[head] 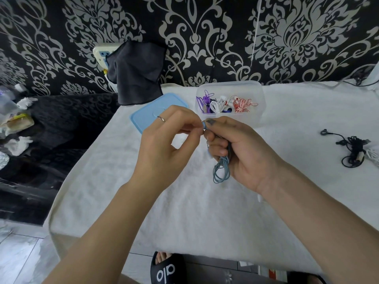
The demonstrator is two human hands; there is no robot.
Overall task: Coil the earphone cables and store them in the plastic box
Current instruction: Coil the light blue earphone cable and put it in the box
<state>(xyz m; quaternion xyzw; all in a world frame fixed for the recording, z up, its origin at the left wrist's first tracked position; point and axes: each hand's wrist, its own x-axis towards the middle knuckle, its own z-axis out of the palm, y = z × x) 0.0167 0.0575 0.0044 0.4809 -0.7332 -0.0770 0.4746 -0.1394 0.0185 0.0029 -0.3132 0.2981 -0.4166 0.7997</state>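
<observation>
My right hand point(235, 148) grips a coiled light-blue earphone cable point(221, 170); its loops hang below my fingers over the white towel. My left hand point(170, 138) pinches the cable's end at the top of the coil, right against my right fingertips. Behind my hands stands the clear plastic box point(229, 87), open, holding purple, white and red-and-white coiled earphones. Its blue lid point(151, 113) lies flat to the left of it. A tangled black earphone point(350, 146) lies on the towel at the far right, with a white cable beside it.
The white towel point(184, 201) covers the table. A black cloth point(135, 74) hangs over a power strip on the patterned wall behind. Crumpled tissues and wrappers point(16, 128) lie on the dark surface at left. A black slipper point(166, 269) shows below the table edge.
</observation>
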